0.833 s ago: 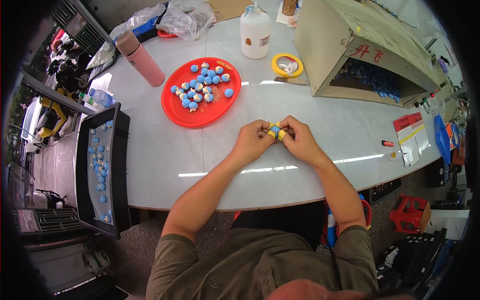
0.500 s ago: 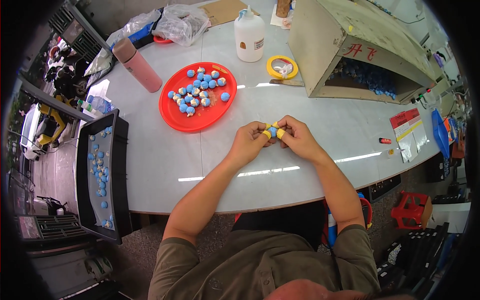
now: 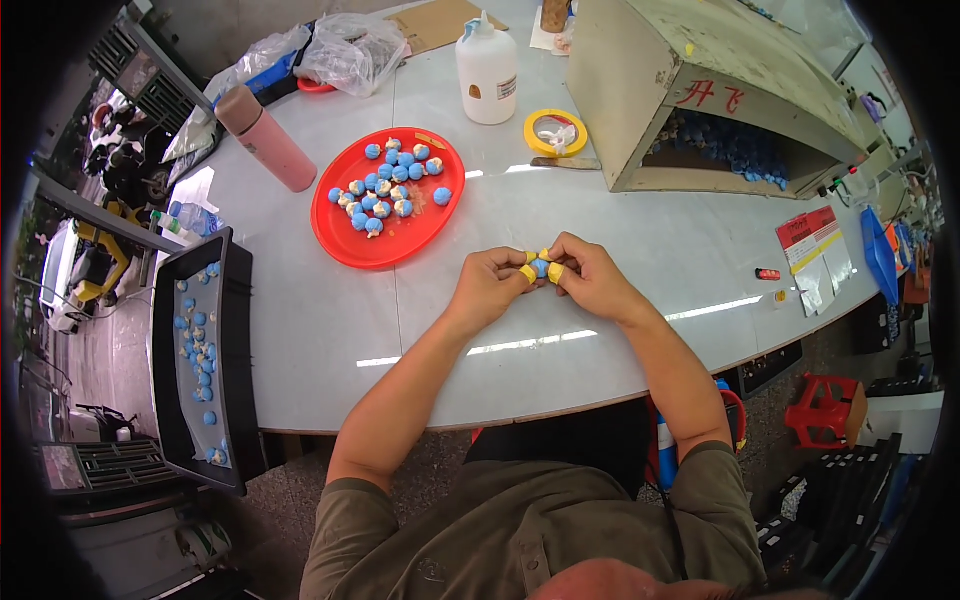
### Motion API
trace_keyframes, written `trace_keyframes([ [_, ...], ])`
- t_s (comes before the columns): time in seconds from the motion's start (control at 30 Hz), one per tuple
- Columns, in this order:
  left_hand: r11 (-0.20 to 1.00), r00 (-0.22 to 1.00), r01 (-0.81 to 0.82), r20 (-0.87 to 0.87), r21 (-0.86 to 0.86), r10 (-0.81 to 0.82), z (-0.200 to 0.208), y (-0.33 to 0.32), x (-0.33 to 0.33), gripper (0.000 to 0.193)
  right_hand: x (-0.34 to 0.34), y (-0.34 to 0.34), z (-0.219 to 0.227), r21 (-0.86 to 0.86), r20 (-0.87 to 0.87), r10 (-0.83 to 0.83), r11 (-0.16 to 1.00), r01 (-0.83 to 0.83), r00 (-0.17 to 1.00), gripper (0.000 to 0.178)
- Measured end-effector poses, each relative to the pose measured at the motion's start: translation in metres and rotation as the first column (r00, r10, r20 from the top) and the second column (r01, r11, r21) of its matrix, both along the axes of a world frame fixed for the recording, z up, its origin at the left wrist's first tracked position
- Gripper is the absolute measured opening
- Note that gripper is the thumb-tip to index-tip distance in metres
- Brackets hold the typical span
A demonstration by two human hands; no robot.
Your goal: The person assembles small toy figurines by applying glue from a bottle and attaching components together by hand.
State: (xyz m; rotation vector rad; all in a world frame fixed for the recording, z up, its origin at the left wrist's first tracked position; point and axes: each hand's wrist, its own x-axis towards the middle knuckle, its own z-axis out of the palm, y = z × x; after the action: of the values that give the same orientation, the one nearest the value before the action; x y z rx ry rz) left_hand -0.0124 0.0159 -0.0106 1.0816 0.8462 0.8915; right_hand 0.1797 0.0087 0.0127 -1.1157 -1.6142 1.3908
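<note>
Between my two hands, above the grey table, is a small blue ball-shaped piece (image 3: 541,268). My left hand (image 3: 490,283) pinches it from the left, and my right hand (image 3: 592,277) pinches it from the right. Yellow coverings wrap the thumbs and fingertips of both hands. Beyond my left hand lies a red round plate (image 3: 330,235) with several blue balls on it, many showing cream-coloured patches. The underside of the held piece is hidden by my fingers.
A black tray (image 3: 241,380) with more blue balls stands at the left edge. Behind are a pink flask (image 3: 268,140), a white bottle (image 3: 488,80), yellow tape (image 3: 533,146) and a flat blade (image 3: 566,163). A beige metal box (image 3: 625,130) holding blue pieces stands at right.
Both hands stay together on the blue ball; the fingers and thumbs have shifted slightly around it. The whole view has moved a little.
</note>
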Motion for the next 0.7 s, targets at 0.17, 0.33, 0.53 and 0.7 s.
trace_keyframes([
  [0.17, 1.000, 1.000, -0.017, -0.014, 0.008, 0.017, 0.001, -0.001, 0.001, 0.022, 0.000, -0.001, -0.002, 0.029, 0.011, 0.004, 1.000, -0.005, 1.000, 0.009],
  [0.33, 0.997, 0.999, -0.047, -0.016, -0.057, 0.046, 0.013, -0.001, 0.002, 0.022, -0.008, -0.002, 0.002, -0.056, -0.060, -0.075, 0.996, 0.072, 0.995, 0.006],
  [0.53, 0.994, 0.999, -0.015, -0.043, -0.107, 0.011, 0.020, -0.001, 0.000, 0.024, -0.006, -0.001, 0.006, -0.146, -0.112, -0.075, 0.988, 0.058, 0.991, 0.009],
  [0.7, 0.995, 1.000, 0.002, -0.015, -0.099, -0.004, 0.019, 0.000, -0.001, 0.024, -0.005, -0.001, 0.011, -0.179, -0.101, -0.066, 0.983, 0.047, 0.993, 0.010],
])
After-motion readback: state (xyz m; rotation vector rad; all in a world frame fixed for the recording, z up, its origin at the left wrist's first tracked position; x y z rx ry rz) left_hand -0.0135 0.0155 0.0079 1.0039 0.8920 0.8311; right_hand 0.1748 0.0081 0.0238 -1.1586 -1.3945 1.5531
